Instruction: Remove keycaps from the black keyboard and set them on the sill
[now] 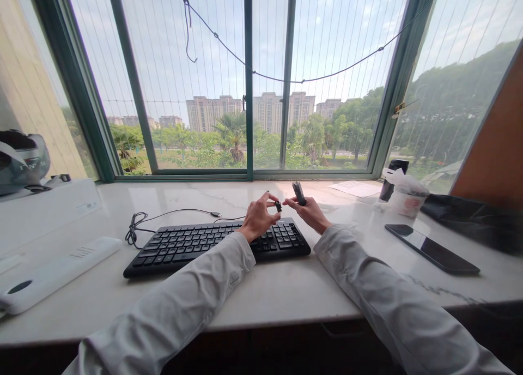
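My left hand (257,218) is raised over the right part of a black keyboard (183,244), its thumb and fingers pinching a small black piece (278,206) that looks like a keycap. Just to the right, my right hand (311,212) is closed around a short dark object (298,193) that sticks up from the fingers; its exact kind is unclear. The right index fingertip points at the small black piece, close to it. The keyboard lies on a white marble-like counter, partly hidden by my left hand and sleeve. Its thin black cable (137,228) is bundled at the left, with a USB plug (214,214) behind the keys.
A black phone (432,248) lies at the right, before a dark bag (469,219), a plastic-wrapped cup (408,198) and a black bottle (393,180). A white power strip (61,274) and a white box (53,209) with a helmet-like object (24,159) are left. Windows rise behind.
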Tool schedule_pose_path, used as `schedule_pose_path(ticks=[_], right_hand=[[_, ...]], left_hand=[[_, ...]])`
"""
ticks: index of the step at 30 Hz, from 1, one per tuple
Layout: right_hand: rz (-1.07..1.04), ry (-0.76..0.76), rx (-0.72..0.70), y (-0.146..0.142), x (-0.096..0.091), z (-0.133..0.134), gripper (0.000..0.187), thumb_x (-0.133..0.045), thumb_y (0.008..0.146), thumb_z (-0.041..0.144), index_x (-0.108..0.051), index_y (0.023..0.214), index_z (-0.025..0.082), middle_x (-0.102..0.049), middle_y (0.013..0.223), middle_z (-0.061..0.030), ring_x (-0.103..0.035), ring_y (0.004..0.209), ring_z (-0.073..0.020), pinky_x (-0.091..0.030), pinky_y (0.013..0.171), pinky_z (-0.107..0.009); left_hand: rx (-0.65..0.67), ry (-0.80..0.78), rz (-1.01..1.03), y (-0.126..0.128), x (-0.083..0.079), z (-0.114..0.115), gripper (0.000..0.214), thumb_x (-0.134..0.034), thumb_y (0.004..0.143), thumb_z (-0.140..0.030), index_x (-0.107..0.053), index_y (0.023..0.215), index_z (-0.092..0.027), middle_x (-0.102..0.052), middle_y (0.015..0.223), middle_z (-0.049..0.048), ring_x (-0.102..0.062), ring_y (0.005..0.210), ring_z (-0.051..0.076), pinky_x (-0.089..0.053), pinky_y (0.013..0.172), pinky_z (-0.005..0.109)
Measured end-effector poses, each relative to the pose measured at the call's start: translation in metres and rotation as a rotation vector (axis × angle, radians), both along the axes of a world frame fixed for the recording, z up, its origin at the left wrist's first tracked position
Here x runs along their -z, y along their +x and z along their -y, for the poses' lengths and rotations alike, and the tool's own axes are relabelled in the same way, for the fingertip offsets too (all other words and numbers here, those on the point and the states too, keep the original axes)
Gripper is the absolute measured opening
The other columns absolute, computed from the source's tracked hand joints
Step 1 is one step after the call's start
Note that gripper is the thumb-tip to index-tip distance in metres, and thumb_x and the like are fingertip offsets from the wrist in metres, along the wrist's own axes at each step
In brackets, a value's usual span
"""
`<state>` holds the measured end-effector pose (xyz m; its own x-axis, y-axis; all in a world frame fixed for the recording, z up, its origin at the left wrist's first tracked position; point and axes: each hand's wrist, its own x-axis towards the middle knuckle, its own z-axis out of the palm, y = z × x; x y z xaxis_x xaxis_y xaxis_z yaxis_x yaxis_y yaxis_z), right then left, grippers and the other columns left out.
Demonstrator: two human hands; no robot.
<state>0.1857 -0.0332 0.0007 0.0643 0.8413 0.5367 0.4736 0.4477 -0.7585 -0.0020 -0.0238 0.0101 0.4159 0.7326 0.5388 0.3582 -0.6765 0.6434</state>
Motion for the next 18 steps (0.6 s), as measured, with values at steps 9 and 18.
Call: schedule_pose_path(ticks=[9,18], right_hand=[[-0.131,0.035,-0.072,-0.0042,-0.0040,0.0069,0.048,-0.066,0.069,0.057,-0.074,0.091,0.015,-0.062,0.061,-0.0041,-0.056,0.065,-0.0180,-0.043,0.060,-0.030],[-0.103,0.056,-0.084,-0.0029,-0.0044,0.0065,0.043,-0.071,0.068,0.052,-0.075,0.090,0.015,-0.067,0.070,-0.0052,-0.056,0.067,-0.0177,-0.043,0.062,-0.030]], left_hand=[[0.182,-0.103,0.279,0.0034,-0.0029,0.0025,0.038,-0.068,0.076,-0.029,-0.048,0.106,-0.016,-0.063,0.119,0.0131,-0.064,0.052,0.009,-0.053,0.043,0.020],[0.183,-0.096,0.289,0.0035,-0.0003,-0.0012,0.037,-0.068,0.077,-0.029,-0.048,0.106,-0.018,-0.063,0.119,0.0121,-0.064,0.052,0.009,-0.054,0.045,0.021]])
